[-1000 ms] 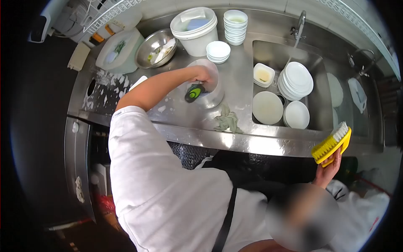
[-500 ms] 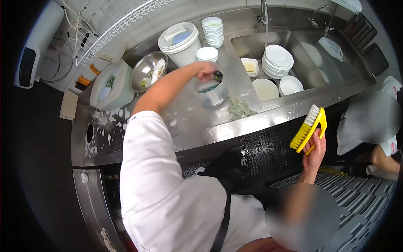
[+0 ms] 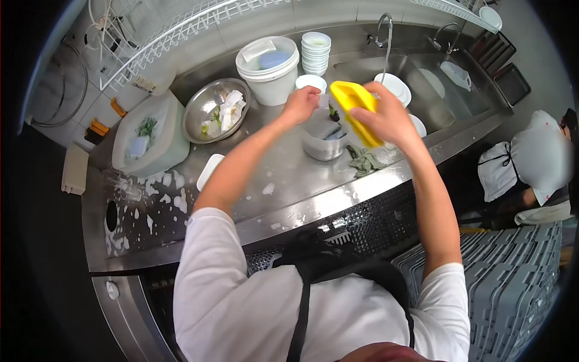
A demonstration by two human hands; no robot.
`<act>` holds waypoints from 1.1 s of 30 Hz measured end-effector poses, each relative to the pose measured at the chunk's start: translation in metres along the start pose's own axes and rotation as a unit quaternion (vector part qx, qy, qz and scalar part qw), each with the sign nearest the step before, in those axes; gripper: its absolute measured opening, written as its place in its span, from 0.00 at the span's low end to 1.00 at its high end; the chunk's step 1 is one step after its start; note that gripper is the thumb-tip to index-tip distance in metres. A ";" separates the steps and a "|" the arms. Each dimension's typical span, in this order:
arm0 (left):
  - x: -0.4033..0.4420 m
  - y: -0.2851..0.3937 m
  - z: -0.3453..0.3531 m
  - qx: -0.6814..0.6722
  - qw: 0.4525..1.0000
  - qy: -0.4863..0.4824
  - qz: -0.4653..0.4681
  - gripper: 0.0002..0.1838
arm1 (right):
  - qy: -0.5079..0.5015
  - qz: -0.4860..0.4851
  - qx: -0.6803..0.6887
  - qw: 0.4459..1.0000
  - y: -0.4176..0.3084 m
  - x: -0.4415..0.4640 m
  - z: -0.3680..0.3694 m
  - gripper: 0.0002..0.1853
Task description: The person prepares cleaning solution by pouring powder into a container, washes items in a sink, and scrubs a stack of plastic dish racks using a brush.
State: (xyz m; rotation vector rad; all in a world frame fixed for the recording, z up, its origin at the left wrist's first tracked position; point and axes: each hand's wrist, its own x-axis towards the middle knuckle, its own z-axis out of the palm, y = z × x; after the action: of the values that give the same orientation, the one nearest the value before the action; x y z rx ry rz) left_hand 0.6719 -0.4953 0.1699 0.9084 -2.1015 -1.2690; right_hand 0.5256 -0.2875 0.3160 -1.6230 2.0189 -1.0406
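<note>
My right hand (image 3: 391,120) grips a yellow scrub brush (image 3: 356,111) by its handle, raised above the counter to the right of a clear round container (image 3: 324,148). My left hand (image 3: 300,106) is at the back left of that container, with fingers closed at its rim. Inside the container are liquid and a dark-handled item (image 3: 333,113); its lower part is hidden. A crumpled green cloth (image 3: 365,161) lies beside the container. The bristles of the brush do not show clearly.
A white bucket (image 3: 268,78), stacked bowls (image 3: 315,51) and a steel bowl (image 3: 196,114) of scraps stand behind. At left is a translucent tub (image 3: 172,148). Right are a sink (image 3: 416,60) with plates (image 3: 395,90) under running water, another person (image 3: 500,166) and grey crates (image 3: 512,271).
My right hand has brought the brush up and left, from in front of the counter to beside the container. My left hand has moved from inside the container to its rim.
</note>
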 end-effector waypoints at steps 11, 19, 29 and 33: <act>-0.036 -0.014 0.001 -0.427 0.901 0.068 0.032 0.29 | -0.188 -0.025 -0.293 0.937 0.044 0.097 0.145 0.19; -0.039 -0.013 0.015 -0.335 0.933 0.074 0.108 0.29 | -0.311 -0.028 -0.405 0.859 0.082 0.105 0.185 0.13; -0.036 -0.017 0.019 -0.309 0.941 0.084 0.110 0.31 | -0.261 -0.102 -0.350 0.894 0.059 0.120 0.138 0.21; -0.019 -0.044 0.023 -0.177 0.965 0.128 0.143 0.29 | -0.249 -0.061 -0.379 0.889 0.019 0.118 0.102 0.24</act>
State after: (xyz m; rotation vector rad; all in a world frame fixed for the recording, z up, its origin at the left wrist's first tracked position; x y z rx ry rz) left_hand 0.6800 -0.4827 0.1184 0.5554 -1.6634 -1.2437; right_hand 0.5473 -0.4300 0.2540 -2.1067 2.0618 0.2232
